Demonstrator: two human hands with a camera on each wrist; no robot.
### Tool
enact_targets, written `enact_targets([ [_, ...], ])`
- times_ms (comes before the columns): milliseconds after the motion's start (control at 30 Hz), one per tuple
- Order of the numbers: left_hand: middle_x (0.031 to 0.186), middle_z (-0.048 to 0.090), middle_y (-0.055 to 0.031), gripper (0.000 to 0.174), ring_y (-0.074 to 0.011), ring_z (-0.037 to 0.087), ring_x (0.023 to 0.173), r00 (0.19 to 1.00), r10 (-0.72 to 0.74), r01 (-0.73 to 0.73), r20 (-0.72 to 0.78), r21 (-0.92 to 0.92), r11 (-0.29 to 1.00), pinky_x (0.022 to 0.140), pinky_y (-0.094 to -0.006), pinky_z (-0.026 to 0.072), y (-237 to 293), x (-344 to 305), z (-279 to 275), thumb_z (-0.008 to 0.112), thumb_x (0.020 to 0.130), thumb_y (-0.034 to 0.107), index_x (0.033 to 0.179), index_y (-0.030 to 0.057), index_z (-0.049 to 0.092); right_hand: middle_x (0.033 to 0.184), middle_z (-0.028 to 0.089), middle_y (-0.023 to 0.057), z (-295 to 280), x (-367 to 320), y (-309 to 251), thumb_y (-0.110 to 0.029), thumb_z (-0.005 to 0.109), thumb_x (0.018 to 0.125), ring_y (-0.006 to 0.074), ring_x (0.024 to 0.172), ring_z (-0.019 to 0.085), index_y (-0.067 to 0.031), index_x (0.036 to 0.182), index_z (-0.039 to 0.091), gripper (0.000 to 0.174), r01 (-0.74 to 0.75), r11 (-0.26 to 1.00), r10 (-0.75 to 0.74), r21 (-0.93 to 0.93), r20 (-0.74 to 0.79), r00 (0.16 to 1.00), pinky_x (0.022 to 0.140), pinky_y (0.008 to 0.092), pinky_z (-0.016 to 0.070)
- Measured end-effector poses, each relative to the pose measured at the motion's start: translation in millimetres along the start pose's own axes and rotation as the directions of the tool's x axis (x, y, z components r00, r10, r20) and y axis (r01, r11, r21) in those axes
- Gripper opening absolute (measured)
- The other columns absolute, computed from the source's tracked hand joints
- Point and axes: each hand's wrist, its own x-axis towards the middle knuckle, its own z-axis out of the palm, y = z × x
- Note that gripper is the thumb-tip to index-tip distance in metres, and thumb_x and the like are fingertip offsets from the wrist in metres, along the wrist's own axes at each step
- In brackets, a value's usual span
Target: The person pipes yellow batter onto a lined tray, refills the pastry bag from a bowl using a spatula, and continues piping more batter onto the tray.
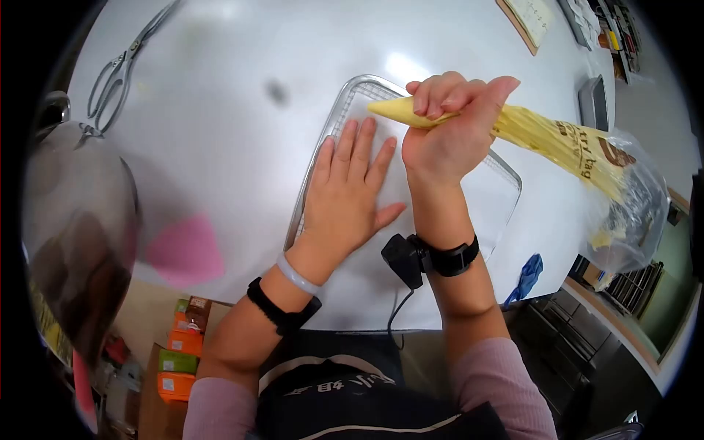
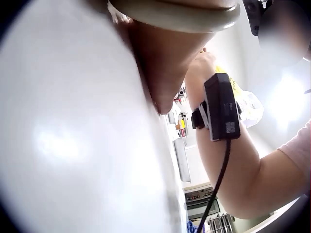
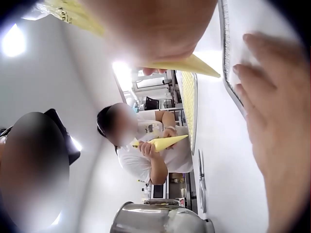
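Note:
My right hand grips a clear piping bag filled with yellow mixture, its fingers curled round the lower part. The pointed end faces left and sits over the far part of a metal tray. The bag's loose, wider top trails off to the right. White paper covers most of the tray, with wire mesh showing along the edges. Flat on that paper lies my left hand, fingers spread and straight. In the right wrist view the bag's tip points toward the tray's rim.
Metal scissors lie at the far left, near a large steel bowl and a pink scraper. A crumpled blue item rests by the right edge. Across the table another person holds a yellow piping bag beside a tray with yellow rows.

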Motion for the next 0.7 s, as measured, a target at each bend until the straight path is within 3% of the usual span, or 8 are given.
enact_targets([
  [167,0.132,0.035,-0.0154,0.077,-0.0318,0.030,0.126,1.000,0.017,-0.017,0.008,0.019,1.000,0.101,-0.0434,0.0254,-10.7,1.0,3.9,0.068,0.062,0.044,0.126,0.0101,0.043,0.047,0.036,0.0022,-1.1,6.2,19.6,-0.050,0.032,0.091,0.0144,0.042,0.036,-0.0114,0.052,0.034,0.055,0.102,0.993,-0.087,-0.057,0.218,0.972,0.059,0.0334,0.0410],
  [367,0.131,0.037,-0.0142,0.075,-0.0315,0.032,0.125,1.000,-0.003,0.002,0.027,0.045,0.999,0.100,-0.0425,0.0270,-10.9,4.7,8.3,0.067,0.062,0.045,0.125,0.0104,0.044,0.047,0.037,0.0026,-6.9,7.9,27.6,-0.049,0.025,0.092,0.0142,0.041,0.035,-0.0113,0.051,0.035,0.057,0.094,0.994,-0.072,-0.053,0.317,0.946,0.057,0.0315,0.0413],
  [700,0.130,0.037,-0.0129,0.076,-0.0311,0.032,0.125,1.000,-0.010,0.009,0.014,0.086,0.996,0.098,-0.0417,0.0283,-13.0,1.7,7.5,0.066,0.062,0.046,0.126,0.0113,0.043,0.046,0.036,0.0023,-3.7,6.4,29.3,-0.047,0.021,0.094,0.0126,0.039,0.033,-0.0120,0.050,0.036,0.058,0.112,0.990,-0.076,-0.087,0.338,0.938,0.055,0.0300,0.0418],
])
